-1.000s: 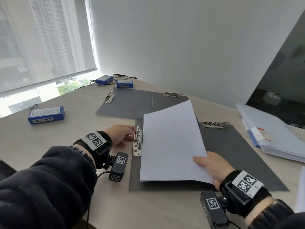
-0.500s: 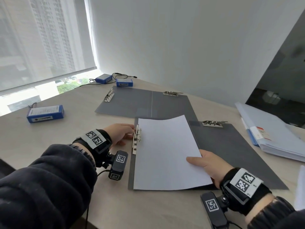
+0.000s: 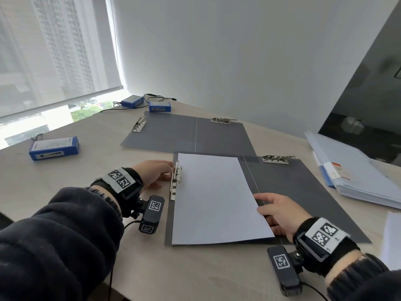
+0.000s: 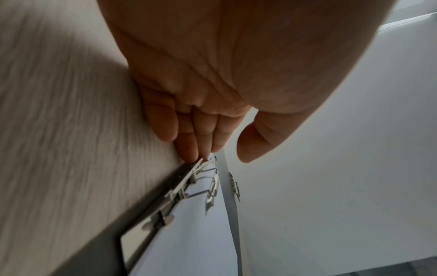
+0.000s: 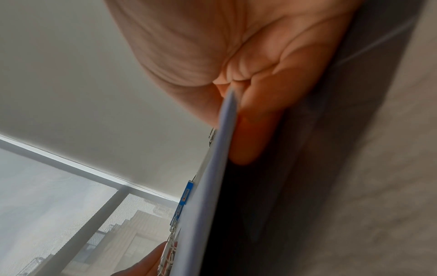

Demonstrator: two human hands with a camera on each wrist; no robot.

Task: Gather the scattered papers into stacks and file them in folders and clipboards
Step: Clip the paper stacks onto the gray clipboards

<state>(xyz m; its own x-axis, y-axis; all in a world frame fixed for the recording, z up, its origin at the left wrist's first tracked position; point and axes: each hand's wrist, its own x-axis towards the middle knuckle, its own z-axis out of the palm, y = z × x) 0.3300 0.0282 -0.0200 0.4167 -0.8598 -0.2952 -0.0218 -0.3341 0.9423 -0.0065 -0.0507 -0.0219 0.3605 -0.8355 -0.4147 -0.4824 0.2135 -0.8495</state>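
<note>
An open grey folder lies in front of me with a white paper stack flat on its left half. The stack's left edge reaches the metal clip on the folder's left side. My left hand touches the far end of that clip with its fingertips, thumb apart. The clip has its wire arms raised over the paper edge. My right hand pinches the stack's right edge, thumb on top and fingers beneath the paper.
A second open grey folder with two clips lies farther back. A blue and white file pile sits at the right, with more paper at the right edge. Three blue boxes stand by the window, with a cable.
The paper stack came down from a tilted hold to lie flat on the folder and slid left up to the clip. My right hand went down with it. The left hand stayed at the clip.
</note>
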